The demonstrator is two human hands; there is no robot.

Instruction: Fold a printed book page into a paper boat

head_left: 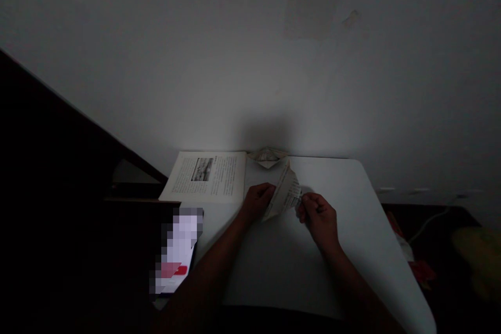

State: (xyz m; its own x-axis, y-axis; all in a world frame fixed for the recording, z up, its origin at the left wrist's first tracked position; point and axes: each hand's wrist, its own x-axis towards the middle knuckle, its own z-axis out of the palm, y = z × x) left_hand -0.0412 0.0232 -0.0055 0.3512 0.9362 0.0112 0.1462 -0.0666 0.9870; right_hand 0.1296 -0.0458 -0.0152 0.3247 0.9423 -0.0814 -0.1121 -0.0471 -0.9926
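A piece of folded printed paper (pixel 285 191), angular in outline, is held up between both hands over the white table (pixel 270 266). My left hand (pixel 257 202) is closed on its left edge. At the lower right side, my right hand (pixel 319 215) pinches the paper with thumb and fingers. Just beyond it, against the wall, sits another folded paper piece (pixel 268 156) with an open top. Dim light hides the finer creases and some of the fingers.
Flat printed pages (pixel 223 177) with a small picture lie at the table's back left. A lit phone (pixel 178 253), its screen blurred out, rests by the left edge near my left forearm. The wall (pixel 250 62) rises directly behind. Red items (pixel 422 271) and a pale cable are beyond the right edge.
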